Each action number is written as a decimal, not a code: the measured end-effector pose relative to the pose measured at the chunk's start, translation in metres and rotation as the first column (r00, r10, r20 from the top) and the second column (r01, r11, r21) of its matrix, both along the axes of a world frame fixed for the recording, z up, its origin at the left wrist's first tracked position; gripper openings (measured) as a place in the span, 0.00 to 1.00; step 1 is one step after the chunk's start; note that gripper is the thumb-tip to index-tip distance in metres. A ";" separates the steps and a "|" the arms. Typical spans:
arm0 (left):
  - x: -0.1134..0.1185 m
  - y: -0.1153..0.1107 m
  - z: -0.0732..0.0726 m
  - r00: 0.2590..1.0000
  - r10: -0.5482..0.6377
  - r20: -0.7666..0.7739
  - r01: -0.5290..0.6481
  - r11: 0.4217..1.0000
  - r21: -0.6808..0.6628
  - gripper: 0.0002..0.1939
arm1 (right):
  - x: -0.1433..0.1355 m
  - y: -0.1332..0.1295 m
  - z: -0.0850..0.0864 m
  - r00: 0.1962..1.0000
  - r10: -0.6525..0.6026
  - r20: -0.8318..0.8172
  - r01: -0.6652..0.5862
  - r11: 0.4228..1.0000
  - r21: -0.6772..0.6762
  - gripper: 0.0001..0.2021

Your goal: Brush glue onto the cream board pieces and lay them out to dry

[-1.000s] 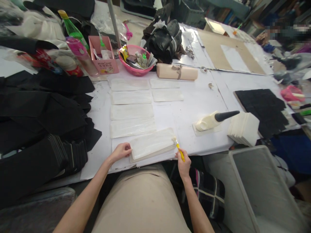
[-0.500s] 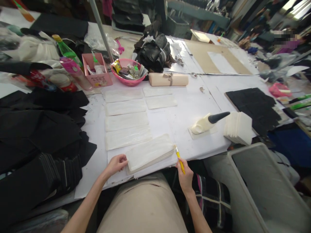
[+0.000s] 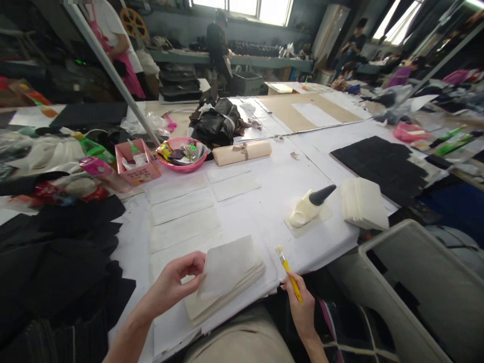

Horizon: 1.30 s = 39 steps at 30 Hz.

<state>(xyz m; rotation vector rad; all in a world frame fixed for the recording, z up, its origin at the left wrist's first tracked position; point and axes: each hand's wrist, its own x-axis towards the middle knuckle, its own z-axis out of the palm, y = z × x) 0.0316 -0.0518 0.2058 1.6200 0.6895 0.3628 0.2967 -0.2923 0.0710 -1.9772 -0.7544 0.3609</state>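
Observation:
Between thumb and fingers, my left hand (image 3: 185,277) pinches the left end of the top white sheet (image 3: 230,262), which bends up off the stack of sheets (image 3: 227,300) at the table's front edge. My right hand (image 3: 300,297) is closed round the yellow handle of a small paintbrush (image 3: 288,272); its pale bristles point up and away, to the right of the stack and apart from it. Beyond my left hand, several separate white strips (image 3: 185,209) lie flat in two columns. A cream-coloured bottle with a black conical nozzle (image 3: 306,209) lies on a small pad at the right.
Black cut pieces (image 3: 56,262) are heaped at the left. A pink bowl (image 3: 181,166), a pink box (image 3: 136,174) and a tied beige roll (image 3: 242,152) line the far side. Pale blocks (image 3: 363,201) stand right, above a grey bin (image 3: 423,282). Other people stand further back.
My left hand has lifted the left end of the top sheet from the stack. The brush has come away from the stack's right end. The view has tilted up.

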 end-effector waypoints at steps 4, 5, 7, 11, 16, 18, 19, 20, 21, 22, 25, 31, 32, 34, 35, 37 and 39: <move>0.041 0.021 0.007 0.997 0.013 0.076 -0.013 1.000 -0.008 0.08 | 0.009 -0.006 0.000 0.999 -0.042 -0.020 0.042 0.999 0.006 0.15; 0.051 0.026 0.008 0.996 0.024 0.091 -0.022 1.000 -0.021 0.09 | 0.011 -0.008 0.000 0.999 -0.049 -0.023 0.049 0.999 0.007 0.15; 0.073 0.036 0.007 0.993 0.050 0.108 -0.046 0.998 -0.039 0.11 | 0.015 -0.012 -0.001 0.997 -0.068 -0.031 0.069 0.998 0.015 0.15; 0.121 0.059 0.001 0.986 0.092 0.136 -0.091 0.996 -0.013 0.14 | 0.020 -0.017 -0.003 0.993 -0.104 -0.053 0.106 0.994 0.031 0.16; 0.172 0.087 -0.010 0.969 0.157 0.192 -0.159 0.987 -0.004 0.16 | 0.023 -0.014 -0.008 0.995 -0.079 -0.062 0.081 0.996 0.035 0.15; 0.183 0.096 -0.017 0.960 0.182 0.211 -0.181 0.983 -0.022 0.16 | 0.025 -0.014 -0.011 0.995 -0.069 -0.065 0.071 0.997 0.031 0.15; 0.186 0.100 -0.023 0.955 0.200 0.218 -0.197 0.980 -0.039 0.15 | 0.025 -0.014 -0.013 0.995 -0.067 -0.067 0.069 0.997 0.027 0.14; 0.188 0.103 -0.031 0.950 0.224 0.218 -0.216 0.975 -0.061 0.15 | 0.026 -0.014 -0.014 0.995 -0.067 -0.070 0.069 0.997 0.025 0.14; 0.189 0.107 -0.040 0.944 0.255 0.209 -0.241 0.966 -0.088 0.15 | 0.027 -0.015 -0.015 0.995 -0.069 -0.071 0.070 0.997 0.024 0.15; 0.190 0.110 -0.051 0.938 0.290 0.189 -0.272 0.955 -0.118 0.16 | 0.028 -0.015 -0.015 0.995 -0.072 -0.073 0.074 0.997 0.024 0.15; 0.188 0.117 -0.092 0.915 0.396 0.076 -0.377 0.908 -0.185 0.18 | 0.032 -0.013 -0.013 0.993 -0.079 -0.085 0.081 0.996 0.022 0.16; 0.181 0.126 -0.161 0.817 0.569 -0.094 -0.577 0.800 -0.167 0.18 | 0.039 -0.003 -0.010 0.991 -0.091 -0.094 0.092 0.996 0.016 0.15; 0.179 0.127 -0.167 0.803 0.587 -0.105 -0.597 0.787 -0.157 0.17 | 0.041 -0.002 -0.010 0.991 -0.085 -0.100 0.087 0.996 0.014 0.15; 0.175 0.129 -0.177 0.778 0.614 -0.129 -0.628 0.766 -0.138 0.15 | 0.043 0.000 -0.012 0.991 -0.074 -0.115 0.075 0.997 0.009 0.16; 0.173 0.130 -0.180 0.768 0.624 -0.144 -0.640 0.758 -0.127 0.14 | 0.044 0.001 -0.012 0.990 -0.070 -0.122 0.072 0.997 0.006 0.16; 0.170 0.133 -0.186 0.752 0.635 -0.177 -0.656 0.747 -0.106 0.12 | 0.047 0.002 -0.013 0.989 -0.067 -0.133 0.068 0.998 -0.002 0.16; 0.168 0.135 -0.190 0.737 0.643 -0.207 -0.669 0.738 -0.089 0.10 | 0.049 0.004 -0.013 0.988 -0.068 -0.138 0.068 0.998 -0.004 0.16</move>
